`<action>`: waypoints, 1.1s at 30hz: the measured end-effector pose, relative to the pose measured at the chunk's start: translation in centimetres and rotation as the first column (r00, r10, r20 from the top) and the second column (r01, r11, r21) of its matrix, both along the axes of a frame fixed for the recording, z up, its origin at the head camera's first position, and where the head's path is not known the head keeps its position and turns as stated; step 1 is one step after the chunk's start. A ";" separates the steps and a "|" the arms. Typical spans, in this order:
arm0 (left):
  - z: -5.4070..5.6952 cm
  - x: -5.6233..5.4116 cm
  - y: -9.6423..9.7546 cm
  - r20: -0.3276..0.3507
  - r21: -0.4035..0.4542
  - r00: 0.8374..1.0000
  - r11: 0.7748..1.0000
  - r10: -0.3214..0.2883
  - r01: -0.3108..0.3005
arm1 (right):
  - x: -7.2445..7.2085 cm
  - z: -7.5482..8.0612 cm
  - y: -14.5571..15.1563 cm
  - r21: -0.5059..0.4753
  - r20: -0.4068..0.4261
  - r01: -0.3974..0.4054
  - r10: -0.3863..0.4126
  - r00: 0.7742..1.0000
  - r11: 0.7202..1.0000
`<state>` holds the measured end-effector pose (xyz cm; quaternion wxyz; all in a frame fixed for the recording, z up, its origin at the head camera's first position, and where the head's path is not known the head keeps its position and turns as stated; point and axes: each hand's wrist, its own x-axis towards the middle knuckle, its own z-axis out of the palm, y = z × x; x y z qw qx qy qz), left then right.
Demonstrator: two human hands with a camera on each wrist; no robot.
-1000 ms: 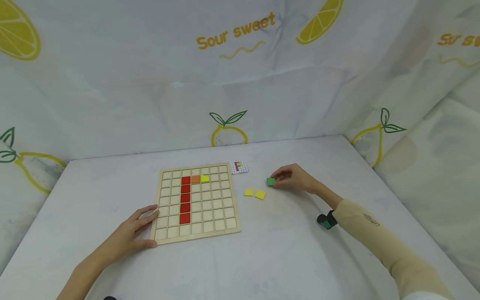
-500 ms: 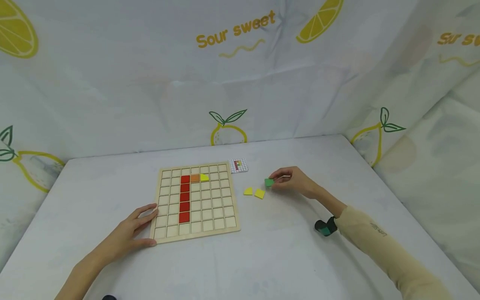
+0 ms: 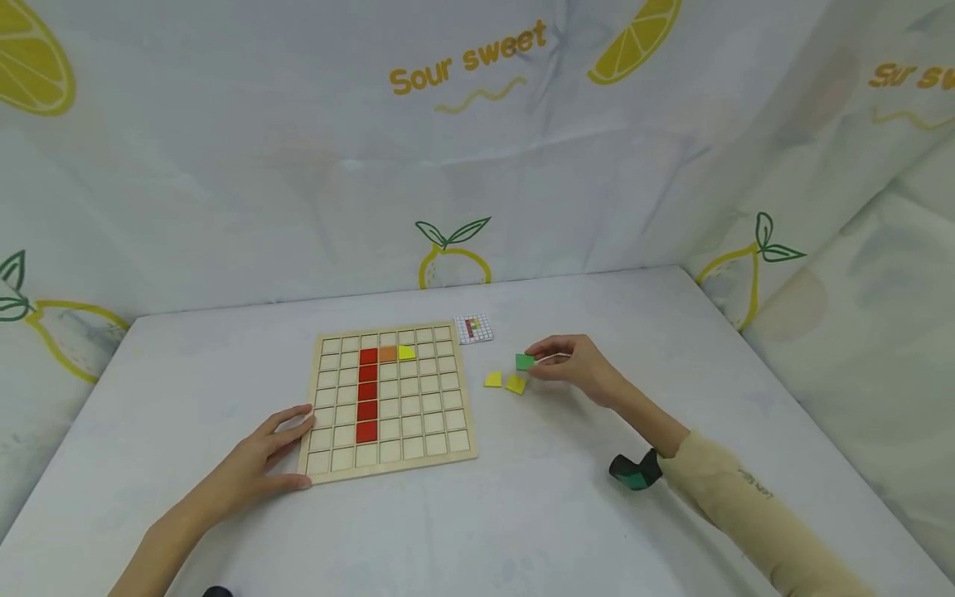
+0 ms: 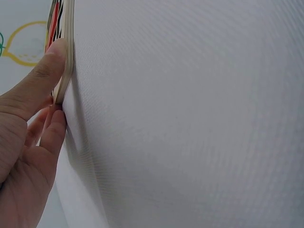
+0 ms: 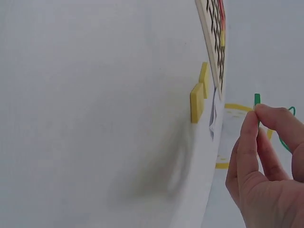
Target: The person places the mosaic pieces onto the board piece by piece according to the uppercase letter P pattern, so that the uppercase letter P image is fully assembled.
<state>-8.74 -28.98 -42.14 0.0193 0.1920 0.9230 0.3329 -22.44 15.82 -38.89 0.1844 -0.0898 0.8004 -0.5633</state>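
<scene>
Between thumb and fingertips, my right hand (image 3: 578, 367) pinches a green square tile (image 3: 525, 362), which the right wrist view shows edge-on, raised above the table. Just left of it on the table lie a yellow square tile (image 3: 516, 385) and a yellow tile with a curved side (image 3: 493, 380). My left hand (image 3: 249, 468) rests at the near left corner of a wooden grid board (image 3: 388, 473), thumb and relaxed fingers touching its edge. On the board, several red tiles (image 3: 367, 390) form a column. An orange tile (image 3: 388, 354) and a curved yellow tile (image 3: 406, 352) continue right from its top.
A small pattern card (image 3: 474, 329) lies beside the board's far right corner. A black and green strap (image 3: 634, 471) hangs by the right sleeve (image 3: 734, 502). White cloth printed with lemons (image 3: 455, 265) stands behind the table (image 3: 418, 539).
My right hand has lifted the green tile and carried it slightly left, close above the yellow tiles. The left hand stays at the board's corner.
</scene>
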 end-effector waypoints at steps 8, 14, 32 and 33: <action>0.1 0.0 0.1 0.032 0.012 0.999 1.000 -0.001 0.001 | 0.8 0.6 -1.2 0.014 -0.004 0.031 -0.031 1.000 0.999; 0.2 0.0 0.1 0.046 0.018 0.999 1.000 0.005 -0.005 | 1.1 0.7 -2.1 0.031 0.015 0.045 -0.045 0.999 0.998; 0.4 0.1 0.2 0.035 0.003 0.999 1.000 0.001 -0.001 | 0.8 0.5 -5.6 -0.024 0.061 0.029 -0.028 0.998 0.999; 0.5 0.1 0.2 0.034 -0.001 0.999 1.000 0.002 -0.002 | 0.8 0.5 -5.9 -0.037 0.066 0.030 -0.028 0.997 0.999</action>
